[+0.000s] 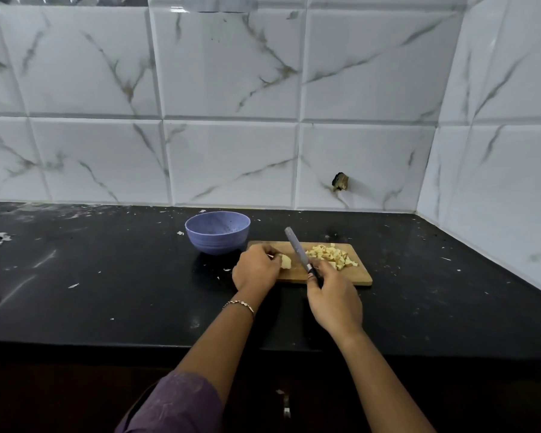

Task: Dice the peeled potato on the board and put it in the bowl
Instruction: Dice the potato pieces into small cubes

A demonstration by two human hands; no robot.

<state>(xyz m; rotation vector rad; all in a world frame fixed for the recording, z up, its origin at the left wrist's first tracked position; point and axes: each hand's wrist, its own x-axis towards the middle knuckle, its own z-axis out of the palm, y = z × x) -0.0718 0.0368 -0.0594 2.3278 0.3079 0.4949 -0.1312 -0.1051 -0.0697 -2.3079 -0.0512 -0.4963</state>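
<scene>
Dicing nearly done. Left grip point(256, 267) pinches uncut potato chunk point(285, 261) at board's point(356, 278) 9 o'clock. Right grip point(334, 303) clenched round knife point(297, 248). Diced pile point(331, 256) at 3 o'clock. Next: cut chunk, then move everything to bowl point(217, 232) at 10 o'clock.

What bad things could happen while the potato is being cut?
The left hand pinches a small potato piece close to the knife, so that hand might get nicked. The diced pile sits near the right edge of the board; cubes could tumble onto the counter.
</scene>
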